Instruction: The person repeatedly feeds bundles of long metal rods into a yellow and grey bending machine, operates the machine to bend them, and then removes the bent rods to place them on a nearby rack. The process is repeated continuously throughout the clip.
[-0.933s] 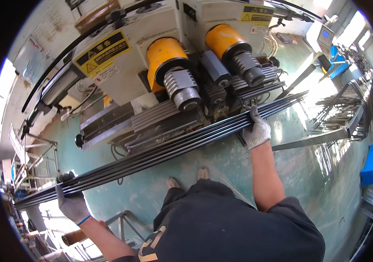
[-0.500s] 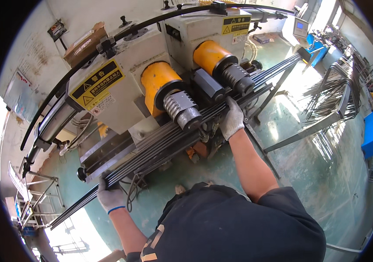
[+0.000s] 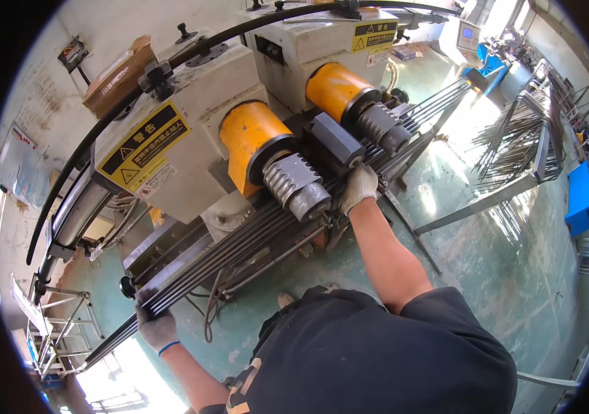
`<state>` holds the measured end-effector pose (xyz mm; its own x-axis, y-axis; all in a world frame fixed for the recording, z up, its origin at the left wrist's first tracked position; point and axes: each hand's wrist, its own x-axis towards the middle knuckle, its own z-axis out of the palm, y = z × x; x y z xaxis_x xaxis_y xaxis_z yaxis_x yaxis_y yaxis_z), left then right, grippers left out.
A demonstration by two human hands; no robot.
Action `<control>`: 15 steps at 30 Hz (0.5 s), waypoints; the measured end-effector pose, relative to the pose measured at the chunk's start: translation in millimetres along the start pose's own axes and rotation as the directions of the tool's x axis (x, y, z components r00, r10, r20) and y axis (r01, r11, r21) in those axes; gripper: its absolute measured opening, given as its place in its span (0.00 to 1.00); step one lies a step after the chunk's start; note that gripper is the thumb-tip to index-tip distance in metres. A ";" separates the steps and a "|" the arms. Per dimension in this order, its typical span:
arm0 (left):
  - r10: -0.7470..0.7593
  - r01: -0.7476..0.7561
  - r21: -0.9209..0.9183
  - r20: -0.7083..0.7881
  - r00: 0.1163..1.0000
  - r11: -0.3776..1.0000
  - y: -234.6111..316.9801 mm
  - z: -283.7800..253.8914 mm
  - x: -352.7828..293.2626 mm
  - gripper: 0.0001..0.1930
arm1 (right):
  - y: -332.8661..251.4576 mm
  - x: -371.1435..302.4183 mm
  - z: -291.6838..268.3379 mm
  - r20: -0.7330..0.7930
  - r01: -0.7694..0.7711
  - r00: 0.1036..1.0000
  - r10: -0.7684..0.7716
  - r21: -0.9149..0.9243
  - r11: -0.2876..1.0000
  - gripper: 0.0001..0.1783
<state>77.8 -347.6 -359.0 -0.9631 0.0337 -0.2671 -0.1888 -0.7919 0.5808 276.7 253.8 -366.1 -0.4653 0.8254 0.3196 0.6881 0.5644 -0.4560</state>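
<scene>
A bundle of long dark steel rods (image 3: 222, 257) runs diagonally across the front of a bending machine (image 3: 191, 159), from lower left to upper right. My left hand (image 3: 155, 327), in a grey work glove, is closed round the rods near their lower-left end. My right hand (image 3: 360, 186), in a pale glove, is closed at the rods just below the dark hexagonal block (image 3: 334, 143); its fingertips are partly hidden. Two ridged steel spindles (image 3: 293, 181) with orange housings (image 3: 249, 138) jut out over the rods, hiding part of them.
A black hose (image 3: 94, 138) arches over the machine. At right, a rack (image 3: 477, 201) carries many bent rods (image 3: 525, 138), near a blue box (image 3: 579, 199). A control panel (image 3: 468, 36) stands at far right. A metal frame stand (image 3: 66, 324) is at lower left.
My left hand has moved left and slightly up with the rods. My right hand has shifted slightly down and left. The rods now lie more spread apart and closer under the spindles.
</scene>
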 end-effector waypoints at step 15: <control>-0.131 0.138 -0.048 0.136 0.982 0.989 -108.6 73.2 -32.8 0.16 | -17.0 -30.2 -42.7 0.323 -0.379 0.822 0.469 0.925 0.028 0.22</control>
<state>115.8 -218.1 -357.0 -0.9472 0.2198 -0.2333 -0.3108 -0.8082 0.5003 302.8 218.9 -332.5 -0.2397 0.9459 -0.2188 -0.3197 -0.2897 -0.9022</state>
